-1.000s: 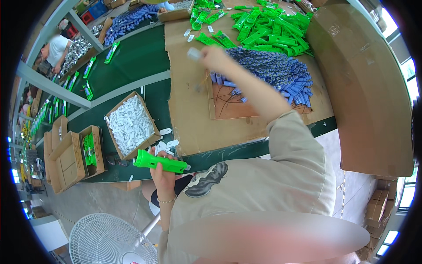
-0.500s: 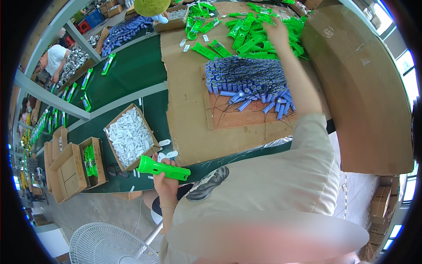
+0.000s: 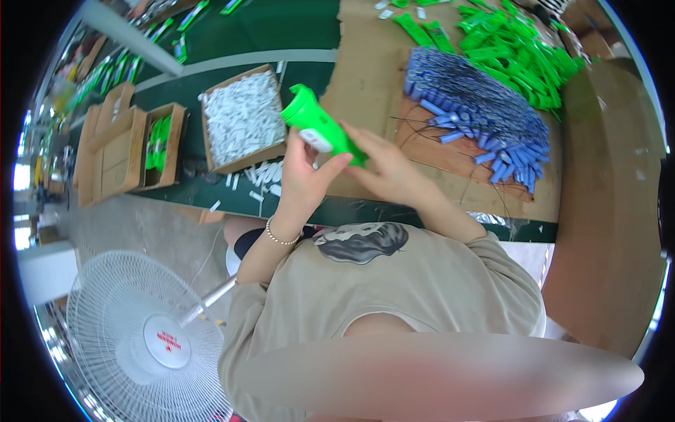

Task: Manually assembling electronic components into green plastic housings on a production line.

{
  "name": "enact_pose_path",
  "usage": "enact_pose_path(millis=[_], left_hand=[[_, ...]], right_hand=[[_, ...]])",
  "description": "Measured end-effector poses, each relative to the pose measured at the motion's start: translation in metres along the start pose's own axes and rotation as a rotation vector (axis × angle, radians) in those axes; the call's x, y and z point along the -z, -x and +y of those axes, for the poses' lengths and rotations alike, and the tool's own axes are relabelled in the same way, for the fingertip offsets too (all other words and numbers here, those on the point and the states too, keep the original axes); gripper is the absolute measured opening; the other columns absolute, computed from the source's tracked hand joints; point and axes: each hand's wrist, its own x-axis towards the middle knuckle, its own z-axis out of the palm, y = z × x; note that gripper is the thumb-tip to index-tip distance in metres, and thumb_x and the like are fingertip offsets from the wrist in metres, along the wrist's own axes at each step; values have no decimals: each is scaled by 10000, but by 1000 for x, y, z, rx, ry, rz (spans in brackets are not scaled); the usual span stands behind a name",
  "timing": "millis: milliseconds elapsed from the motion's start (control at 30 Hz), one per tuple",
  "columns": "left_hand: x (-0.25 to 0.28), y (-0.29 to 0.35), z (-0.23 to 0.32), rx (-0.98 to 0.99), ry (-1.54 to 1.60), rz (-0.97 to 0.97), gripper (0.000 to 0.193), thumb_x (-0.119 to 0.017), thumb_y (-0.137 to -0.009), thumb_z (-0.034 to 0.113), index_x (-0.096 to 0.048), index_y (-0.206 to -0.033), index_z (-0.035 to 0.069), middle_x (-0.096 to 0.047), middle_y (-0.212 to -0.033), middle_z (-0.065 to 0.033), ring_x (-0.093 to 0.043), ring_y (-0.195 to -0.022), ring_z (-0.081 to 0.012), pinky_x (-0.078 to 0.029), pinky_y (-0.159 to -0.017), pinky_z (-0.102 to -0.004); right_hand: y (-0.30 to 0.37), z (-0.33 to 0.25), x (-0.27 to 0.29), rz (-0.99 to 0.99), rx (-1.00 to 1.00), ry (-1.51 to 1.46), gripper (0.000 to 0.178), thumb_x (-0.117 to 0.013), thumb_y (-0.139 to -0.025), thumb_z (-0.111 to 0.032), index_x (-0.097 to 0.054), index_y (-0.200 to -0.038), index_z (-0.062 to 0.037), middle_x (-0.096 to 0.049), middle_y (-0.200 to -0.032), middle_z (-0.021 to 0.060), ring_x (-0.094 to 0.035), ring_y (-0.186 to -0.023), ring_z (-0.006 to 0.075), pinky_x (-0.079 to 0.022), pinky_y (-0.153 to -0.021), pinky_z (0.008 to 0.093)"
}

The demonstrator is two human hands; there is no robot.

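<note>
In front of my chest, above the table's near edge, a bright green flashlight housing point(image 3: 325, 119) is held tilted, its wide head pointing up and to the left. My left hand point(image 3: 307, 171) grips it from below, thumb stretched toward the narrow end. A white oval piece point(image 3: 316, 140) lies against the housing's side by my left fingers; whether it is fixed there I cannot tell. My right hand point(image 3: 385, 167) closes round the narrow end, hiding part of it. Just left of the housing stands a cardboard box of small white parts point(image 3: 242, 119).
Blue cylindrical cells with black wires point(image 3: 464, 105) lie on a wooden board point(image 3: 429, 148). Beyond them is a heap of green housings point(image 3: 517, 53). A tall cardboard box point(image 3: 608, 204) stands at right, open cartons point(image 3: 116, 158) at left, and a white fan point(image 3: 151, 337) below them.
My right hand has come back from the green heap to the housing's narrow end. My left hand has turned the housing and raised it in the picture. The view has shifted.
</note>
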Motion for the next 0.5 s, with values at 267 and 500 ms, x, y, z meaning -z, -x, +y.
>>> enact_pose_path(millis=[267, 500], left_hand=[[45, -1, 15, -240, -429, 553, 532, -638, -842, 97, -392, -1301, -11, -417, -1243, -173, -479, -1072, -241, -434, -870, -340], [73, -6, 39, -258, -594, 27, 347, -544, -908, 164, -526, -1211, -2, -588, -1117, -166, -566, -1015, -256, -432, -889, -333]], right_hand=[[-19, 7, 47, -305, -413, -714, 370, -503, -898, -205, -583, -1177, 26, -655, -877, 60, -568, -666, 88, -455, -598, 237], [-41, 1, 43, -440, -484, -828, 461, -471, -876, -263, -572, -1126, 111, -676, -849, 219, -559, -511, 130, -417, -410, 242]])
